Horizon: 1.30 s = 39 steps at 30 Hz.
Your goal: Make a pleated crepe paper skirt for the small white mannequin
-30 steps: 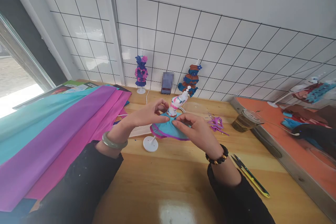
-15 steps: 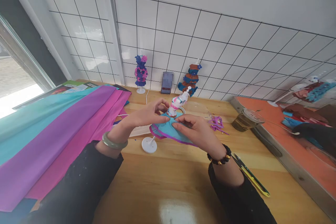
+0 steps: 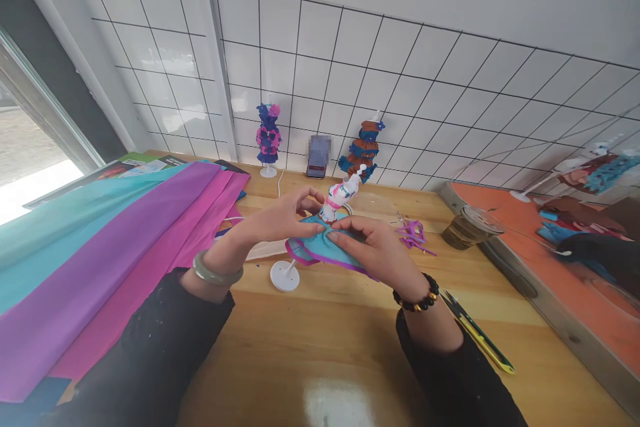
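Observation:
A small white dress form (image 3: 344, 195) with pink and blue bands leans to the right on its round white stand (image 3: 285, 276). Blue fabric edged in purple, shaped like a skirt (image 3: 320, 248), spreads around its waist. My left hand (image 3: 296, 215) is at the skirt's left side, its fingers curled behind the form and its thumb pressing the fabric near the waist. On the other side, my right hand (image 3: 370, 245) pinches the skirt's top between thumb and fingers. Fabric hides some of the fingertips.
Blue, purple and pink cloth (image 3: 150, 253) lies at left. Two dressed forms, one blue and pink (image 3: 269, 137), one brown and blue (image 3: 364, 147), stand by the wall around a phone (image 3: 319, 157). At right are purple strips (image 3: 413, 235), a lidded cup (image 3: 470, 227) and a yellow cutter (image 3: 483, 337).
The fabric near the waist is gathered slightly more under my fingers. Both hands stay in nearly the same place, and the dress form has barely shifted.

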{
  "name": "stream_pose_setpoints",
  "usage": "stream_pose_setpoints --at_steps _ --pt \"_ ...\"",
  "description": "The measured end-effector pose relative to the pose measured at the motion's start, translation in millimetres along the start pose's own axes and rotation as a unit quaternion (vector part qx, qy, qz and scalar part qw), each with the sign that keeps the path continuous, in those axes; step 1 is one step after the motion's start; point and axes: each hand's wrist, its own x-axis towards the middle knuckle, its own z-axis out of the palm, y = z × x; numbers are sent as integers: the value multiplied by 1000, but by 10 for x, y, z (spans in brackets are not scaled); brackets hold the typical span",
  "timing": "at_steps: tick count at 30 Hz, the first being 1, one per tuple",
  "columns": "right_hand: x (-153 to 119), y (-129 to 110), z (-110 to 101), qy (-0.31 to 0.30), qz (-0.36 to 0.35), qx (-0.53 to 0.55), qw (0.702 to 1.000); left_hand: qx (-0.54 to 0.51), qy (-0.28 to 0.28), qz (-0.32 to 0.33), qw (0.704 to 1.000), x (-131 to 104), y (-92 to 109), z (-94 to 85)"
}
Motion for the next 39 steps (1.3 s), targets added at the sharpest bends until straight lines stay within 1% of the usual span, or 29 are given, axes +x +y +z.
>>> stream_pose_setpoints --at_steps 4,8,17,19,23,25,30,39 --pt "11 7 26 16 29 19 999 10 -9 8 1000 2 18 -1" --pt "23 29 34 27 48 32 998 18 -15 2 1000 -6 38 -4" --pt "23 0 23 25 50 41 998 21 -20 4 1000 -9 50 -2" --pt "24 -6 22 27 57 36 997 10 -31 1 999 -12 46 -11" --pt "27 -8 15 35 61 9 997 -30 -72 8 997 -6 12 -39" --pt "30 -7 12 39 62 -6 997 -46 -79 8 996 4 -10 -46" --pt "37 0 22 46 68 -9 997 -55 -72 8 996 17 -35 -38" --pt "44 31 32 49 82 36 995 -31 -51 8 998 8 -39 -25"
